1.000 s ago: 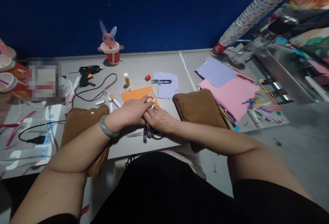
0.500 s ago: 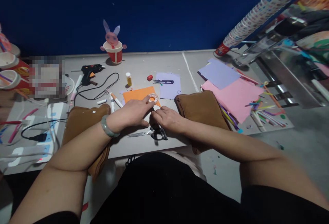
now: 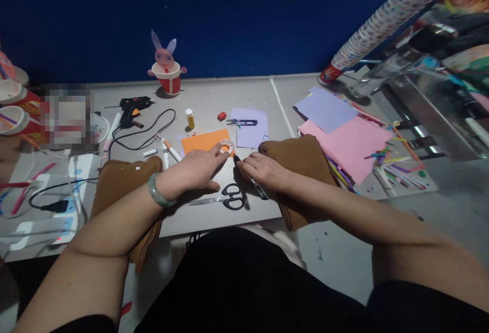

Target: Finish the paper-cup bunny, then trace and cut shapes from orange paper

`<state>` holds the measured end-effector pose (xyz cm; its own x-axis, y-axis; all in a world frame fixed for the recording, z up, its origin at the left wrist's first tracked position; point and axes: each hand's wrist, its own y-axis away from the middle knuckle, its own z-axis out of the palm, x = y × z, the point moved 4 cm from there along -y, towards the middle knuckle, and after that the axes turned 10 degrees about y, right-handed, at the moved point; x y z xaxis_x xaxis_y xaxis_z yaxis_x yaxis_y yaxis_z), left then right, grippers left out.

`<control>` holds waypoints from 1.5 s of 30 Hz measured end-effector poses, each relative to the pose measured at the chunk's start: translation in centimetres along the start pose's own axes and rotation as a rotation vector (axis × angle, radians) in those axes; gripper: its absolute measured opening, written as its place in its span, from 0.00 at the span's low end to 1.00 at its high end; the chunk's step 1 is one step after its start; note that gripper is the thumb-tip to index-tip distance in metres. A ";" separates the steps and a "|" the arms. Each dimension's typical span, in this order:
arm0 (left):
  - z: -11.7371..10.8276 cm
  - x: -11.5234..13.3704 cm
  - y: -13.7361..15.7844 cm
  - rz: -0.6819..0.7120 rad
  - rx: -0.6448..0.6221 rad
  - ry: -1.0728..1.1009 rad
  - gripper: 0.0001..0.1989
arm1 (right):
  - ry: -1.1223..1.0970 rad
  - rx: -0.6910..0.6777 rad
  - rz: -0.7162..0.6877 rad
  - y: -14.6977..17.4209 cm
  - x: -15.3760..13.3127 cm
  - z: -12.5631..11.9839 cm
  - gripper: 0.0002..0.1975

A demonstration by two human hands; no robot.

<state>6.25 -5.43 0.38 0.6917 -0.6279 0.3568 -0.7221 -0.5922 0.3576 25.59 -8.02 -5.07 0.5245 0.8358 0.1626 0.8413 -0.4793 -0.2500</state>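
Observation:
My left hand (image 3: 194,170), with a green bangle at its wrist, lies palm down on the orange paper (image 3: 204,140). Its fingertips press on a small whitish ring (image 3: 226,147) at the paper's right edge; the thumb is spread away. In my closed right hand (image 3: 263,170) is a slim pen (image 3: 259,188), its dark tip end beside the ring and its clear-looking back end pointing toward me. Black-handled scissors (image 3: 232,196) lie between and below my hands, blades to the left. Above the ring, dark thread snips (image 3: 242,122) rest on purple paper (image 3: 252,137).
Brown cushions (image 3: 301,170) lie under both forearms. Markers (image 3: 171,150), a glue stick (image 3: 190,119) and a corded glue gun (image 3: 133,109) are to the left. A rabbit-faced paper cup (image 3: 167,76) stands at the back. Pink paper (image 3: 347,147) and stacked cups (image 3: 385,22) are at right.
My right hand has moved to the right, away from my left, and the pen has come into clearer view. The scissors' handles are now uncovered. My left hand stays on the ring.

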 end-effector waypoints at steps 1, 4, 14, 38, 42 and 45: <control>0.0 0.0 0.0 -0.006 -0.003 -0.002 0.42 | 0.004 0.002 0.002 0.0 0.1 0.1 0.12; 0.0 0.1 0.0 -0.007 -0.006 -0.006 0.42 | 0.033 0.028 0.006 -0.1 0.3 0.4 0.12; 0.1 0.1 -0.1 -0.009 0.006 -0.001 0.42 | 0.048 0.133 0.009 -0.4 0.1 0.2 0.12; -0.5 -2.8 -0.7 -0.007 0.140 0.263 0.22 | -0.272 -0.111 0.495 -6.4 3.8 -0.6 0.15; -1.1 -3.5 -1.0 -0.084 0.274 0.224 0.17 | -0.456 -0.150 0.513 -7.7 4.3 0.6 0.17; -1.4 -3.9 -1.0 -0.199 0.284 0.199 0.17 | -0.634 -0.036 0.633 -7.0 5.7 0.7 0.14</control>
<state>4.27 -1.70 -0.17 0.7873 -0.3931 0.4750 -0.5292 -0.8262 0.1934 22.56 0.30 -3.06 0.7295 0.3982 -0.5561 0.4286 -0.8998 -0.0821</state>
